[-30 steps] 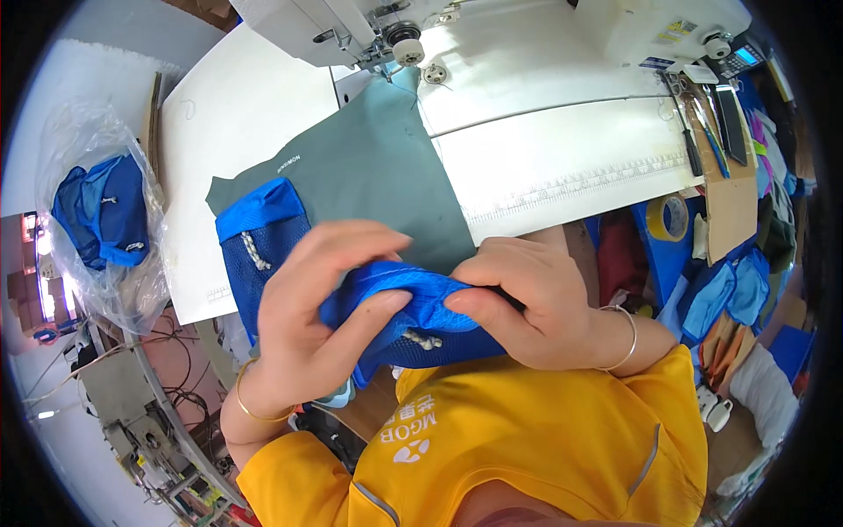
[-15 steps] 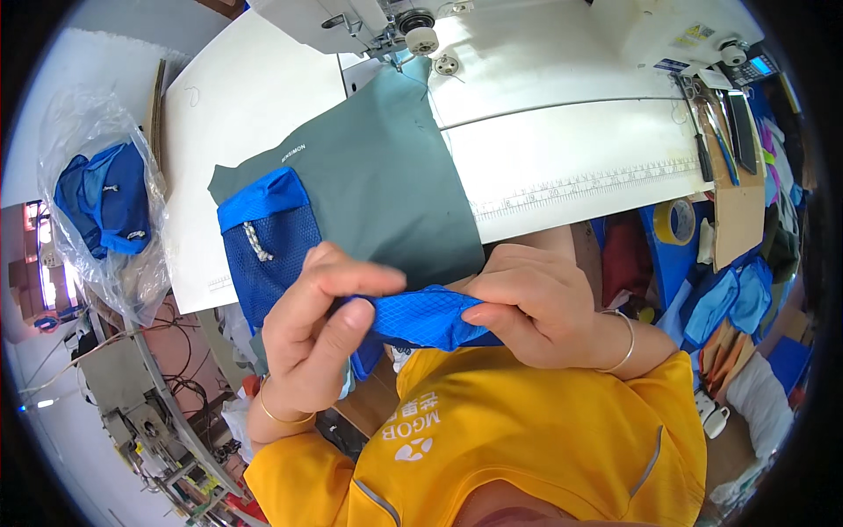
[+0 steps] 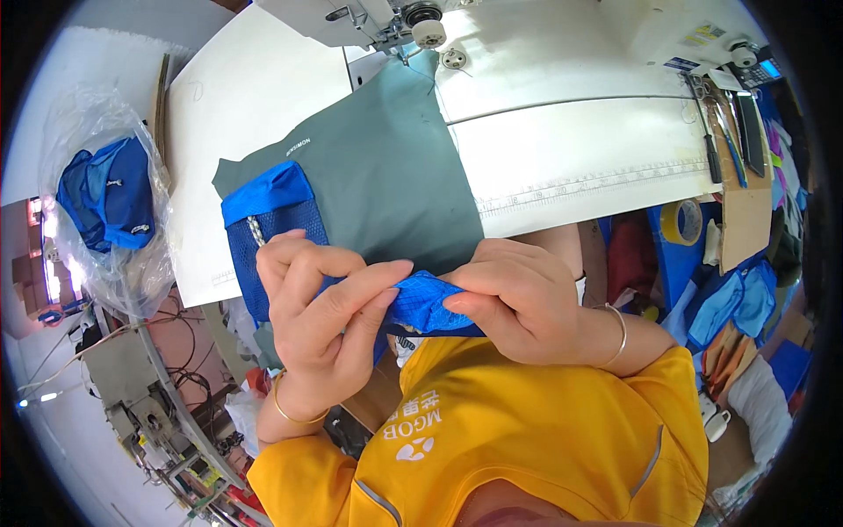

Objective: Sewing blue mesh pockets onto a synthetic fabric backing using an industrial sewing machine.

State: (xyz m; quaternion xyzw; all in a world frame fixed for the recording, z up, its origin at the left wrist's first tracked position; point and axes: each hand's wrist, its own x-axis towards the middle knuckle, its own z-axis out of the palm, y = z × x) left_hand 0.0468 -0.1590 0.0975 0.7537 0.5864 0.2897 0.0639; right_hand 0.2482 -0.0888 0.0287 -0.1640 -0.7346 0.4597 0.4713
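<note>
My left hand and my right hand pinch a small blue mesh fabric piece between them, close to my chest. Just beyond them a grey-green fabric panel lies on the white sewing table, with a blue mesh pocket stitched at its left side. The panel's far edge reaches under the sewing machine head. Both wrists wear thin bangles.
A clear plastic bag with blue fabric pieces sits at the left. Scissors and tools lie at the table's right end, with a yellow tape roll and blue pieces below. Machine frames and cables stand lower left.
My hands have drawn the blue mesh piece into a tighter fold and shifted slightly closer together; the left fingers now pinch its end instead of covering it.
</note>
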